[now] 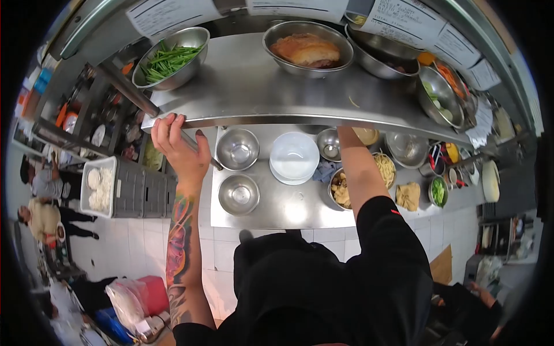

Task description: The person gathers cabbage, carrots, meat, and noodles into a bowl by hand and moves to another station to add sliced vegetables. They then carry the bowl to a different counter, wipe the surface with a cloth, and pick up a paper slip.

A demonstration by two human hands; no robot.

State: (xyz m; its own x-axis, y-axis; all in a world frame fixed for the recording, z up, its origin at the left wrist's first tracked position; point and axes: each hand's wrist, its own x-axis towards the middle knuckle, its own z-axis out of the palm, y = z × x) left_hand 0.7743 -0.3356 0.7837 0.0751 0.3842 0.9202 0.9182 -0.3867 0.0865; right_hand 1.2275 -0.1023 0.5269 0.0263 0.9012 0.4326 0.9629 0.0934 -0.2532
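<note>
My left hand [176, 143] rests on the left front corner of the raised steel shelf [248, 86], its fingertips over the edge and its thumb apart. My right forearm reaches under that shelf, so my right hand is hidden beneath it, near a small steel bowl [329, 144] and a tan bowl [366, 135]. On the counter [277, 210] below stand two steel bowls [237, 149] [238, 194] at the left and a stack of white plates [294, 157] in the middle. A bowl of browned pieces [340, 189] is beside my right forearm, with noodles [384, 169] to its right.
The shelf holds bowls of green beans [170, 61], meat [307, 51] and vegetables [441, 101]. Paper tickets [404, 20] hang above. Grey crates [130, 190] stand left. People [43, 219] are at the far left, another person [470, 311] at the lower right.
</note>
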